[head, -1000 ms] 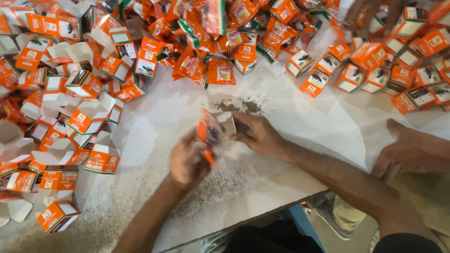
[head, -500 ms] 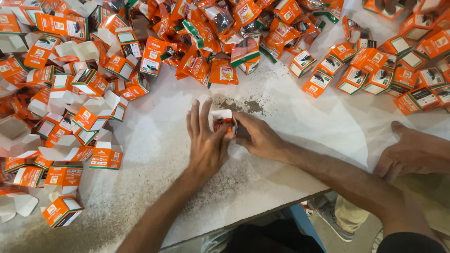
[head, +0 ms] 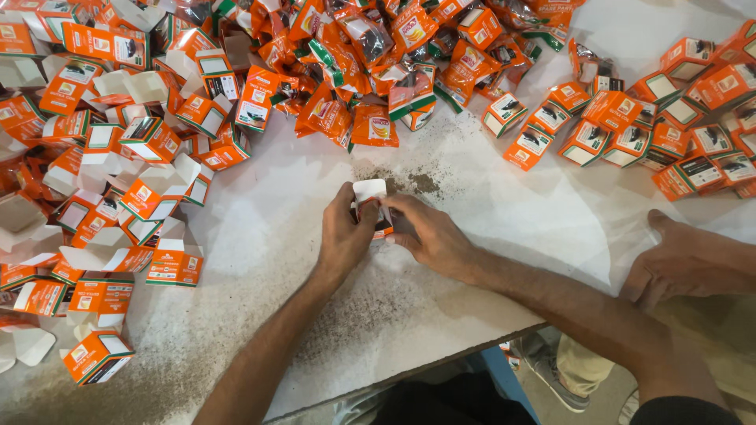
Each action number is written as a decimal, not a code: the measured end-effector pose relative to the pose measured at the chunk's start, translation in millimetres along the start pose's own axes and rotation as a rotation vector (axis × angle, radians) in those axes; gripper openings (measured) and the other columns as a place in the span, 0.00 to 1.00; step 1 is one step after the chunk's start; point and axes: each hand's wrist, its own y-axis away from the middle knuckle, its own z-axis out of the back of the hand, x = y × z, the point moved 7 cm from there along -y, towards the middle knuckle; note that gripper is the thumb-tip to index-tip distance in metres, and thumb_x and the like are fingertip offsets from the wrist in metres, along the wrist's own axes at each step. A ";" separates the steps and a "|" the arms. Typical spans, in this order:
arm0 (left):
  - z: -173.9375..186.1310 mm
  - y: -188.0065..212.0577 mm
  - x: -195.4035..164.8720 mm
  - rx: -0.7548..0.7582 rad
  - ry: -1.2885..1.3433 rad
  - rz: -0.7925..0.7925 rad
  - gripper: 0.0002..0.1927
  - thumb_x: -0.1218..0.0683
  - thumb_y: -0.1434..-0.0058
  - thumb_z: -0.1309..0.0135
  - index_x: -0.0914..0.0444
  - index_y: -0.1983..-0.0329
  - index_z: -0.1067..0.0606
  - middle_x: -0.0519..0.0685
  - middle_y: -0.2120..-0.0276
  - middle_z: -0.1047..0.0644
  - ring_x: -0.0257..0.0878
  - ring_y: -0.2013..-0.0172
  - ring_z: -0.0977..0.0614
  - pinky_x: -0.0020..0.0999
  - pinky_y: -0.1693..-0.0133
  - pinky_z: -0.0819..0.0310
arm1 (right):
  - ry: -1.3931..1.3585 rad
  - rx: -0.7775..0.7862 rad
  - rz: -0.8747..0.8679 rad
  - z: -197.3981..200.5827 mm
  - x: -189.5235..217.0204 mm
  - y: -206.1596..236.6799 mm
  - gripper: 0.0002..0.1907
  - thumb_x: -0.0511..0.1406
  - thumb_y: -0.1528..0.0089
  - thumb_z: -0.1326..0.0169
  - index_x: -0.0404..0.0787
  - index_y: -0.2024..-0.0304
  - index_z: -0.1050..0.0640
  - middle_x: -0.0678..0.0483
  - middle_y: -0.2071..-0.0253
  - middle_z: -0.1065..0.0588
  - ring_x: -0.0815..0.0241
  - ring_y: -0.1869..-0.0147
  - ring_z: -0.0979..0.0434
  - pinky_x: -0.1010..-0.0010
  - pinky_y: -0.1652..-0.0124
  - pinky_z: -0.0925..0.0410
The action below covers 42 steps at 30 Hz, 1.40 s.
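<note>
- Left hand (head: 345,236): rests on the white table (head: 488,205), fingers curled around the left side of a small orange-and-white carton (head: 373,206). The grip is closed on the carton.
- Right hand (head: 431,236): meets the carton from the right, with the fingertips pressed against its lower right edge. This grip is likewise closed on the carton.
- Small orange-and-white carton: located between both hands, near the middle of the table. It stands roughly upright, and its white top flap is raised and open.
- Dark powder patch (head: 405,182): lies on the table surface just beyond the carton.
- Pile of orange foil sachets (head: 370,55): heaped at the far edge of the table, beyond the powder patch. One sachet (head: 375,126) lies nearest the hands.
- Open empty cartons (head: 118,157): spread in a heap across the left side of the table, many with white flaps up.
- Closed cartons (head: 630,134): grouped at the right far side, well apart from the hands.
- Another person's hand (head: 685,264): lies flat on the right edge of the table, holding nothing that can be seen.
</note>
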 end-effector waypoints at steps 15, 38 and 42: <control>11.6 -3.0 0.9 0.249 0.207 0.191 0.07 0.60 0.35 0.45 0.70 0.58 0.23 0.50 0.68 0.21 0.34 0.70 0.23 0.31 0.66 0.26 | 0.128 0.012 0.128 -4.7 7.8 2.6 0.24 0.28 0.41 0.39 0.36 0.43 0.30 0.39 0.37 0.29 0.37 0.36 0.26 0.55 0.41 0.30; 9.6 42.1 -64.1 0.214 -0.358 -0.645 0.11 0.66 0.40 0.41 0.67 0.56 0.26 0.58 0.39 0.24 0.57 0.33 0.26 0.47 0.37 0.27 | -0.025 0.011 -0.065 -5.6 -14.9 4.8 0.33 0.32 0.40 0.35 0.32 0.40 0.39 0.38 0.42 0.27 0.39 0.39 0.22 0.58 0.46 0.27; 2.9 50.5 -69.5 0.317 -0.599 -0.790 0.13 0.65 0.48 0.43 0.66 0.58 0.26 0.61 0.34 0.30 0.60 0.31 0.32 0.57 0.32 0.36 | -0.028 0.028 -0.042 -2.9 -7.4 2.2 0.35 0.31 0.40 0.36 0.33 0.37 0.40 0.38 0.40 0.28 0.39 0.36 0.24 0.58 0.42 0.29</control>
